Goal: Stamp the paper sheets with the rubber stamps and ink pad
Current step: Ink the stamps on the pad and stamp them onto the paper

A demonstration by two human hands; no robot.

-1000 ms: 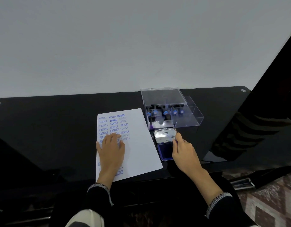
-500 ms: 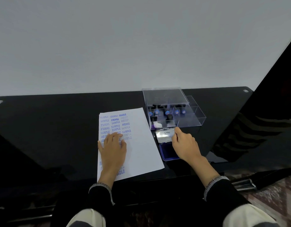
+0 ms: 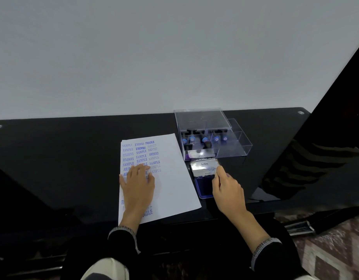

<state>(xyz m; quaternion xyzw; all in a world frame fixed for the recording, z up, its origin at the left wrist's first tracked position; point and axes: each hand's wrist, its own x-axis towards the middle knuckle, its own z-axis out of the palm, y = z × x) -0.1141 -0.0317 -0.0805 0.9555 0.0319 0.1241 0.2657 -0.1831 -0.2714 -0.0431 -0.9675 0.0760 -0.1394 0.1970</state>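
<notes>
A white paper sheet [image 3: 174, 184] lies on the black table [image 3: 73, 158], its top left covered with blue SAMPLE, FRAGILE and AMENDED prints. My left hand [image 3: 138, 182] rests flat on it, fingers straight. To the right the ink pad [image 3: 204, 187] lies open, showing blue ink, with its silver lid [image 3: 203, 168] folded back. My right hand [image 3: 228, 190] reaches over the pad, and its thumb and forefinger meet in a pinch at the lid's right edge. Several black rubber stamps [image 3: 205, 139] with blue labels sit in a clear plastic box [image 3: 231, 150] behind the pad.
The box's clear cover [image 3: 201, 119] sits propped over its back half, close to the white wall. A glossy black panel [image 3: 326, 158] rises at the right of the table. Patterned floor [image 3: 336, 249] shows at the lower right.
My right hand has moved forward from the inked pad up to the lid's right edge. My left hand has stayed flat on the sheet.
</notes>
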